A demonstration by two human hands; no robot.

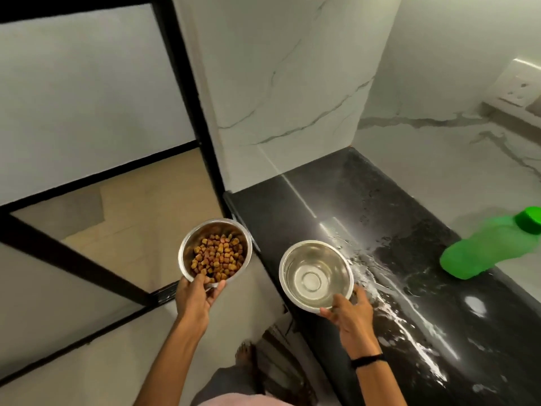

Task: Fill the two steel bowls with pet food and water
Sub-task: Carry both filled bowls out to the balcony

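My left hand (196, 297) grips the near rim of a steel bowl (187, 247) holding brown kibble, held in the air over the floor, left of the counter. My right hand (349, 313) grips the near rim of a second steel bowl (316, 273) with clear water in it, at the front left edge of the black counter (292, 212). I cannot tell whether this bowl rests on the counter or is lifted just off it. A green plastic bottle (486, 250) with its green cap on lies on its side at the right of the counter.
Water is spilled in streaks across the black counter (389, 288) right of the water bowl. White marble walls stand behind and right of it. A black-framed frosted partition (190, 92) stands at left. My bare foot (246, 356) is on the floor below.
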